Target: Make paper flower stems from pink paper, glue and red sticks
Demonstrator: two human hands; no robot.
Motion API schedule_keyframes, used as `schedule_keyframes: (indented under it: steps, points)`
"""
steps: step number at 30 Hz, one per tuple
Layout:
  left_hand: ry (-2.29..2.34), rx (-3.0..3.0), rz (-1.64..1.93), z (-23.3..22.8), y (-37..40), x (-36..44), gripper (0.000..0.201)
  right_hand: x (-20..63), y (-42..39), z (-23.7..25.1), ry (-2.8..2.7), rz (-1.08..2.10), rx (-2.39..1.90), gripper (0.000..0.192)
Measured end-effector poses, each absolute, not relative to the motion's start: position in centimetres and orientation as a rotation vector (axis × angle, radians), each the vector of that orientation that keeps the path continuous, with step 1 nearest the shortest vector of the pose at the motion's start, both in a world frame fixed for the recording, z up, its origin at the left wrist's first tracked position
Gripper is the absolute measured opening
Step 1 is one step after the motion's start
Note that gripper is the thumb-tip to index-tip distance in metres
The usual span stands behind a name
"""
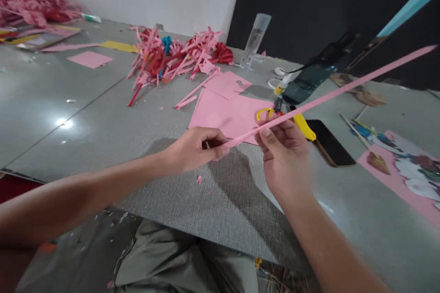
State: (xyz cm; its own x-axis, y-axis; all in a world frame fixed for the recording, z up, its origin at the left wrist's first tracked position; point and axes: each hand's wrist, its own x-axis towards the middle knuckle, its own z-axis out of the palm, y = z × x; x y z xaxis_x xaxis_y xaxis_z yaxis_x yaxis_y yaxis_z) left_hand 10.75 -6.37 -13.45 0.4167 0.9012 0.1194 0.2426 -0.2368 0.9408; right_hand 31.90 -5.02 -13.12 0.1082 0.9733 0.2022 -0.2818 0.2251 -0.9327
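Observation:
A long pink paper strip (330, 94) slants up to the right across both hands, above the table. My left hand (195, 149) pinches its lower end between thumb and fingers. Farther along, my right hand (287, 151) grips the strip between thumb and fingers. Behind the hands lie pink paper sheets (230, 112) and narrow pink cut strips (187, 101). Scissors with yellow handles (304, 128) rest just behind my right hand, partly hidden by it. Small pink scraps (199, 179) lie in front of my left hand.
A heap of pink and red curled strips (178, 57) sits at the back, with a larger pile (30, 0) far left. A clear tube (255, 39), a dark bottle (309, 78), a phone (330, 143) and a paint-covered pink sheet (409, 192) occupy the right side.

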Motion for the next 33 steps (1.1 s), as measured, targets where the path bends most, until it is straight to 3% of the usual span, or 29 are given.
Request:
schedule_keyframes:
  steps: [4, 11, 33]
  points:
    - [1.039, 1.595, 0.991, -13.8, -6.5, 10.9, 0.021, 32.0, -5.3, -13.5, -1.083, 1.150, -1.056, 0.021]
    - [1.089, 1.595, 1.077, -13.7, -6.6, 11.0, 0.026, 30.4, -6.9, -13.4, -1.386, 1.145, -1.125, 0.023]
    - [1.035, 1.541, 1.070, -14.1, -7.3, 11.7, 0.023, 29.7, -7.5, -13.2, -1.350, 1.053, -1.146, 0.014]
